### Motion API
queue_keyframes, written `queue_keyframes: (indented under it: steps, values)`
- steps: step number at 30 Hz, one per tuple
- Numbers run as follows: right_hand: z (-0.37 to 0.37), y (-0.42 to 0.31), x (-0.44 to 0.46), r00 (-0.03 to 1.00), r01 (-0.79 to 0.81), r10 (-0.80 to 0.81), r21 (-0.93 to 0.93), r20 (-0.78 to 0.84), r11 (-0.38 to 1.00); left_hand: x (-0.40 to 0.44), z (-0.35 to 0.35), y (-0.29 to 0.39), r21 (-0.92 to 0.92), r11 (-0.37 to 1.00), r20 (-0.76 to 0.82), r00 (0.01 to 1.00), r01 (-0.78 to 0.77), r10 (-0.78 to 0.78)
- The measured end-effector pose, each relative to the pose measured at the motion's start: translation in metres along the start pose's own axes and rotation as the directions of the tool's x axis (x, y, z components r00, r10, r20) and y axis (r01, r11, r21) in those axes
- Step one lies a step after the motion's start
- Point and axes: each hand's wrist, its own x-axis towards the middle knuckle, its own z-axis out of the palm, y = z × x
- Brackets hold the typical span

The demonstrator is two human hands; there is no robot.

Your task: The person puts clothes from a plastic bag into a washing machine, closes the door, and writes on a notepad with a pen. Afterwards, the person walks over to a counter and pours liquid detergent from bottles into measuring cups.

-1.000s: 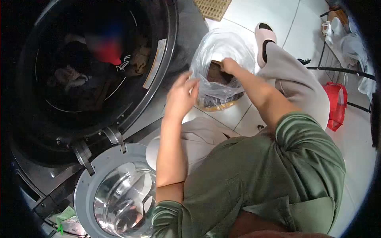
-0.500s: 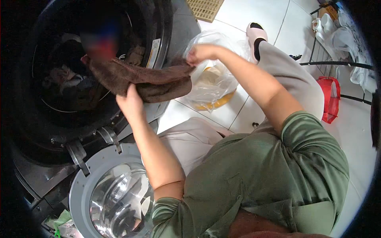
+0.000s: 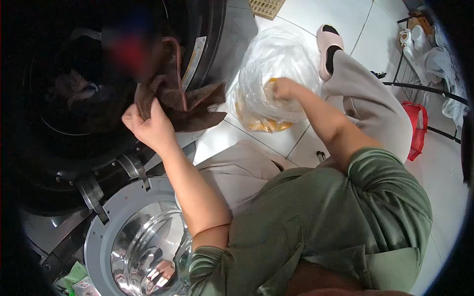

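Note:
A dark brown plush cloth [image 3: 200, 106] with a reddish-brown edge hangs at the front of the machine's drum opening. My left hand [image 3: 150, 128] grips it by a bunched part, fingers closed around the fabric. My right hand [image 3: 285, 90] is at the mouth of a clear plastic bag [image 3: 256, 64] that stands on the floor. Its fingers are curled in beside something pale and yellowish, and what they hold is hard to make out. Yellow shows through the lower part of the bag. Pale crumpled laundry [image 3: 74, 89] lies inside the dark drum.
The round glass door [image 3: 98, 246] of the machine hangs wide to the lower left on metal hinges [image 3: 131, 167]. A beige plastic grate [image 3: 266, 7] lies at the top. To the right are a black wire rack [image 3: 419, 89] with shoes and a red bag [image 3: 417, 128].
My right hand has let go of the brown cloth and moved right and down to the plastic bag. The cloth now hangs folded from my left hand, which has shifted slightly left.

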Motion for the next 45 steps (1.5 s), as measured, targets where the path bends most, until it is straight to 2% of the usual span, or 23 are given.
queue_keyframes:
  steps: [2,3,5,7,9,10,11,14,15,16,17,18,19,21,23,26,28,33,35,38,41,43,45]
  values:
    - [-0.084,-0.038,-0.013,0.989,0.147,-0.151,0.242,-0.001,0.959,0.005,-0.002,0.007,0.074,0.997,-0.059,0.998,-0.017,0.021]
    - [-0.112,-0.041,-0.006,0.956,0.276,-0.293,0.424,-0.025,0.863,0.006,0.000,0.011,-0.080,0.996,0.010,0.999,-0.048,0.049]
    - [-0.190,-0.103,-0.048,0.948,0.301,-0.315,0.440,-0.043,0.846,0.006,0.003,0.022,-0.379,0.922,0.123,0.983,-0.080,0.136]
    - [-0.222,-0.149,-0.068,0.822,0.553,-0.549,0.436,-0.150,0.710,0.002,-0.001,0.050,-0.289,0.955,0.487,0.850,-0.062,0.203]
    - [-0.227,-0.196,-0.091,0.714,0.680,-0.655,0.467,-0.246,0.566,-0.015,0.018,0.058,-0.329,0.942,0.660,0.729,0.068,0.179]
    - [-0.225,-0.213,-0.105,0.686,0.694,-0.680,0.512,-0.259,0.506,-0.025,0.033,0.060,-0.385,0.922,0.592,0.756,-0.040,0.281]
    - [-0.225,-0.224,-0.115,0.656,0.704,-0.704,0.555,-0.272,0.442,-0.032,0.035,0.058,-0.258,0.948,0.707,0.705,0.185,0.055]
    - [-0.214,-0.193,-0.084,0.716,0.573,-0.491,0.820,-0.495,0.010,-0.026,0.039,0.047,-0.470,0.829,0.570,0.822,0.303,0.023]
    - [-0.207,-0.158,-0.059,0.797,0.574,-0.356,0.796,-0.488,0.195,-0.020,0.034,0.044,-0.510,0.814,0.501,0.866,0.277,0.019]
    - [-0.187,-0.114,-0.030,0.892,0.450,-0.238,0.699,-0.385,0.556,-0.016,0.027,0.043,-0.508,0.819,0.441,0.897,0.265,-0.016]
    - [-0.161,-0.082,-0.020,0.980,0.170,-0.077,0.567,-0.183,0.806,-0.010,0.022,0.043,-0.508,0.824,0.378,0.924,0.250,-0.047]
    - [-0.118,-0.041,0.019,1.000,-0.014,0.013,-0.071,-0.022,0.997,-0.005,0.021,0.036,-0.489,0.855,0.298,0.954,0.174,-0.023]
    - [-0.062,-0.007,0.036,0.987,-0.133,0.151,-0.247,0.056,0.960,-0.004,0.020,0.029,-0.459,0.882,0.217,0.976,0.104,-0.002]
    - [0.028,0.026,0.012,0.949,-0.188,0.184,0.010,-0.258,0.982,-0.004,0.019,0.026,-0.391,0.917,0.154,0.988,0.074,-0.014]
    - [0.063,0.020,-0.017,0.818,-0.266,0.229,0.006,-0.527,0.964,-0.003,0.018,0.033,-0.430,0.894,0.183,0.982,0.127,-0.051]
    - [0.026,0.021,-0.010,0.971,-0.207,0.180,-0.167,-0.160,0.964,0.001,0.019,0.033,-0.442,0.885,0.174,0.982,0.147,-0.076]
    - [-0.041,0.004,0.009,0.973,0.181,-0.157,-0.136,0.171,0.974,0.007,0.015,0.019,-0.315,0.948,0.107,0.994,0.053,-0.021]
    - [-0.218,-0.110,-0.074,0.879,0.386,-0.475,0.511,0.051,0.768,0.015,-0.015,0.035,-0.088,0.990,0.049,0.993,0.113,-0.109]
    - [-0.229,-0.139,-0.096,0.866,0.426,-0.315,0.242,-0.389,0.872,0.016,-0.024,0.042,-0.043,0.988,0.064,0.987,0.151,-0.148]
    - [-0.256,-0.201,-0.148,0.907,0.051,-0.256,-0.516,-0.335,0.855,0.013,-0.037,0.045,-0.009,0.994,0.138,0.985,0.107,-0.105]
    - [-0.295,-0.259,-0.196,0.768,0.396,-0.545,-0.419,-0.337,0.817,0.007,-0.056,0.059,-0.151,0.988,0.336,0.941,0.013,0.039]
    - [-0.301,-0.293,-0.206,0.671,0.427,-0.547,-0.341,-0.502,0.837,0.009,-0.055,0.054,-0.407,0.911,0.449,0.884,0.072,0.131]
    - [-0.320,-0.320,-0.202,0.443,0.492,-0.776,-0.602,-0.448,0.628,0.008,-0.048,0.065,-0.470,0.882,0.396,0.889,-0.019,0.230]
